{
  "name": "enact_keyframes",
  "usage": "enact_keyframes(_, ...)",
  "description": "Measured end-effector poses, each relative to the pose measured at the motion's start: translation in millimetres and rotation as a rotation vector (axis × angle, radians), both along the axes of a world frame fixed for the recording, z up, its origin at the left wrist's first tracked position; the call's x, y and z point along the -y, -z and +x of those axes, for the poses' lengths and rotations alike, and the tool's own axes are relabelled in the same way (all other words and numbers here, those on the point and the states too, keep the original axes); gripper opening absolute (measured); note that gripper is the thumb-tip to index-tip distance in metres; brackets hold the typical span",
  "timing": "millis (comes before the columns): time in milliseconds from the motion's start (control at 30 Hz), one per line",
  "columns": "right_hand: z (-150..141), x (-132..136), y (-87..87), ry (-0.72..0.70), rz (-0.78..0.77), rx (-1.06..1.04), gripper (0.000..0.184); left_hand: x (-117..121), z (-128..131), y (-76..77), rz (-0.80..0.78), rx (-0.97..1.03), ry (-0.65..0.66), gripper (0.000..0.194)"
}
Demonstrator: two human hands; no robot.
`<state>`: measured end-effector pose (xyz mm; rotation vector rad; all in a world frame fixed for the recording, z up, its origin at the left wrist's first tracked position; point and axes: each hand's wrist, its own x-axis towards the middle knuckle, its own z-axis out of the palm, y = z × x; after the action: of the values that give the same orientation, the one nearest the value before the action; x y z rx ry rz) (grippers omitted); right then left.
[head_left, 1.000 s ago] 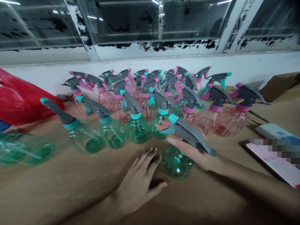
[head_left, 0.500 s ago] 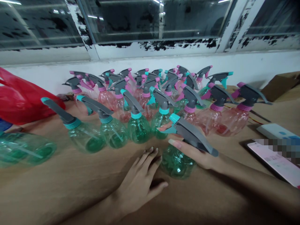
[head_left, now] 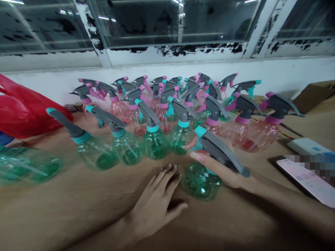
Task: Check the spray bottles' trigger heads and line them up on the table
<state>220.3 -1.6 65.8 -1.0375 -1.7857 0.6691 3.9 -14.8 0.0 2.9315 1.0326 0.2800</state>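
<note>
My right hand (head_left: 222,169) is wrapped around the neck of a green spray bottle (head_left: 201,183), under its grey trigger head with a teal nozzle. The bottle tilts, its nozzle pointing away to the upper left. Part of its neck is hidden by my fingers. Flat on the wooden table (head_left: 91,205) lies my left hand (head_left: 157,202), fingers spread, just left of that bottle and apart from it. Beyond my hands stand more green spray bottles (head_left: 155,143) with teal collars, and pink spray bottles (head_left: 261,134) with pink collars.
Several more spray bottles crowd back toward the white wall (head_left: 285,68) below the windows. A red plastic bag (head_left: 28,111) sits at far left, near another green bottle (head_left: 47,165). At right are a phone (head_left: 303,181), a white box-like device (head_left: 311,150) and a cardboard box (head_left: 318,96).
My right hand and the green spray bottle in it have shifted slightly to the right. The left hand stays where it was.
</note>
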Motion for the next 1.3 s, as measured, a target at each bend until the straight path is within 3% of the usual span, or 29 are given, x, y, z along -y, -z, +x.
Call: enact_keyframes(1300, 0.4, -2.2, 0.3, -0.097, -0.048, -0.105, 0.022, 0.0, -1.3, 2.0, -0.024, -0.003, -0.011, 0.06)
